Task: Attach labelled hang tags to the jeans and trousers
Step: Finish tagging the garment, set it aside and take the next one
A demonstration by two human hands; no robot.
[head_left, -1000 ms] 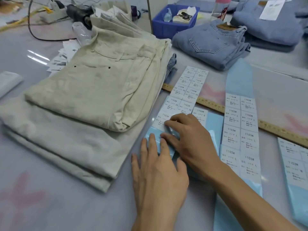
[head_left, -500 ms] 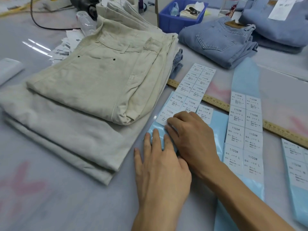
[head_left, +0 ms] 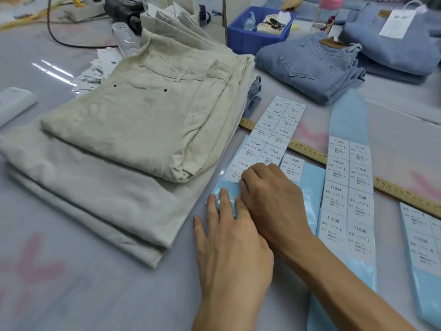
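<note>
A stack of folded cream trousers (head_left: 148, 130) lies at the left of the table. Right beside it runs a light blue backing strip with white XS size labels (head_left: 274, 130). My left hand (head_left: 231, 247) lies flat with its fingertips pressing the strip's bare near end. My right hand (head_left: 272, 199) crosses over it, its fingers curled at the edge of the nearest label; the fingertips are hidden. Folded blue jeans (head_left: 310, 65) lie further back, and another pile (head_left: 393, 48) carries a white hang tag (head_left: 396, 22).
A second label strip marked L (head_left: 348, 187) and a third (head_left: 422, 242) lie to the right. A wooden ruler (head_left: 391, 187) crosses beneath them. A blue bin (head_left: 255, 37), a plastic bottle (head_left: 124, 37), a black cable and loose paper tags (head_left: 95, 70) sit at the back.
My right hand's fingers have curled tighter at the nearest label's edge. My left hand stays pressed on the strip. The view has shifted slightly.
</note>
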